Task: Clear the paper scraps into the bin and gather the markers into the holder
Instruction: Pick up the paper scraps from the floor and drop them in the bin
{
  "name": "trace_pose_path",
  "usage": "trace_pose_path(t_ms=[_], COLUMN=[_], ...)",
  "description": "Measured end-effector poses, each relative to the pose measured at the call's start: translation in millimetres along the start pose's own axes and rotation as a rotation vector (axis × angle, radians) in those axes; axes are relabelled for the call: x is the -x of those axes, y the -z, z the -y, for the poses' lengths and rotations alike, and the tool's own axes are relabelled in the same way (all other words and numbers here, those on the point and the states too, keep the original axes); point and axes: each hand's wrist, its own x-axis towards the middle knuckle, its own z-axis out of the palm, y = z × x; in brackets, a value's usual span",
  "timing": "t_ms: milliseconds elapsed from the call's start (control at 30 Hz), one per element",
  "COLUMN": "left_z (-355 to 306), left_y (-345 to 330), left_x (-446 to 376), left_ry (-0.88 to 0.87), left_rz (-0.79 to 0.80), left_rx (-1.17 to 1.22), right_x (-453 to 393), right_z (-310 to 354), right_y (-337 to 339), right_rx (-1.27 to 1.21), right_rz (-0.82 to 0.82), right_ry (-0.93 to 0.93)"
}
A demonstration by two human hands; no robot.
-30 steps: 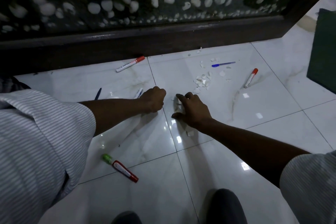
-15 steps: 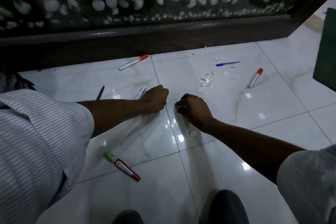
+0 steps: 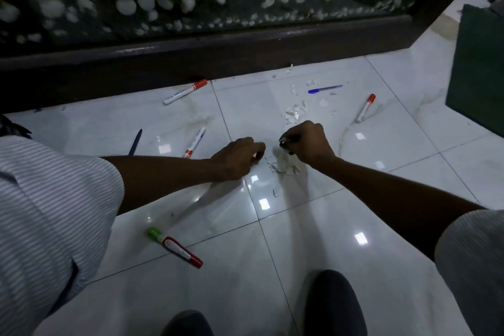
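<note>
On the white tile floor my right hand [image 3: 308, 144] is curled, pinching paper scraps just above a small heap of scraps [image 3: 283, 166]. My left hand [image 3: 237, 157] rests beside that heap with its fingers curled in; nothing shows inside it. A second scrap pile [image 3: 294, 113] lies farther out. Scattered around are a red-capped marker [image 3: 185, 91], a blue pen [image 3: 324, 88], another red-capped marker [image 3: 365, 108], a white marker [image 3: 194, 142] by my left wrist, a dark pen [image 3: 135, 142] and a green-and-red marker [image 3: 174, 247] close to me.
A dark wooden ledge [image 3: 191, 57] under a glass panel with white pebbles runs along the far side. A dark green box-like object [image 3: 477, 71] stands at the right edge. My knees [image 3: 332, 305] are at the bottom. A lone scrap [image 3: 275, 193] lies nearer me.
My right hand went from lying flat over the scraps to curling, then lifted and shifted right, uncovering a small heap. My left hand stayed almost in place, curled.
</note>
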Motion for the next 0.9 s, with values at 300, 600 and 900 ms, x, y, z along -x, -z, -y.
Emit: trace_pose_path(t_ms=[300, 600, 900], left_z=[-35, -53, -38], left_y=[-37, -47, -36], left_x=[-9, -6, -9], left_ry=[0.022, 0.124, 0.269], left_rz=[0.028, 0.051, -0.097], left_rx=[0.071, -0.047, 0.129], right_x=[41, 33, 34], right_z=[-40, -29, -19], right_y=[-1, 4, -8], right_rx=[0.207, 0.225, 0.143], right_rz=[0.176, 0.313, 0.37], right_ry=[-0.049, 0.03, -0.025])
